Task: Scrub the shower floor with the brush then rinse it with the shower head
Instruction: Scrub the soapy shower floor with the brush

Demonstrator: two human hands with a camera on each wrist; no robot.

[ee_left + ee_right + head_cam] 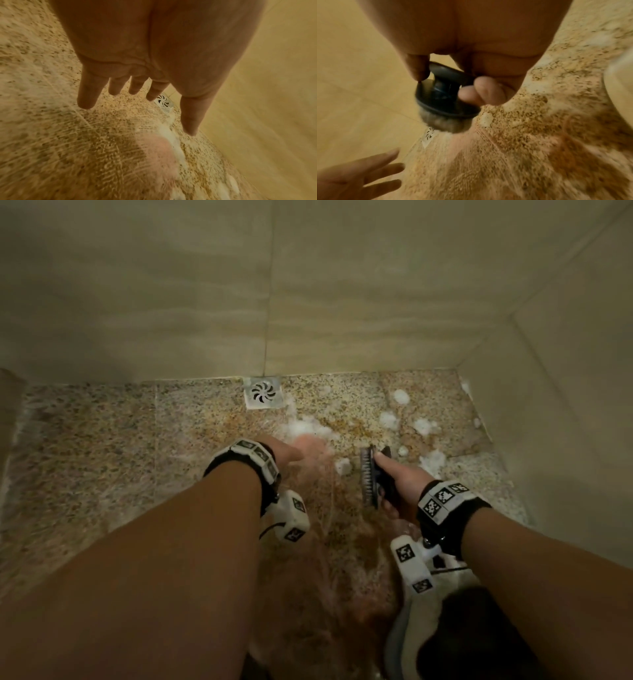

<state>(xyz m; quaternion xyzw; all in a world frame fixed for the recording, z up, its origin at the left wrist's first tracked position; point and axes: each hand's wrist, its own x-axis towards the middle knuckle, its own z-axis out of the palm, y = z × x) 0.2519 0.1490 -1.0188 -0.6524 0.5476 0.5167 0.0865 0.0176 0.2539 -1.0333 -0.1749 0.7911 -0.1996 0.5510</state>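
While the right hand [399,479] has its fingers curled round the handle of the brush [371,477], the bristles are turned sideways toward the left instead of down, so it looks lifted off the floor [102,460] rather than scrubbing. I'd flip it bristles-down and press flat before the next stroke, otherwise only the edge bites. The left hand [294,451] holds nothing, with fingers [89,93] straight and spread above the wet stone, just across from the brush. Could be bracing or about to sweep suds along, hard to say since that bit is blurry. Water looks to be running over the floor between the two hands, but I can't see the shower head anywhere, so no clue where that's parked. Past the hands, blobs of foam [390,419] sit out toward the right corner, and they look unworked to me. My guess is short overlapping strokes out there, pushing everything toward the drain [263,392] up against the back wall [308,285], then rinsing in that same direction. Wet stone plus soap is slippery, so keep your footing planted.
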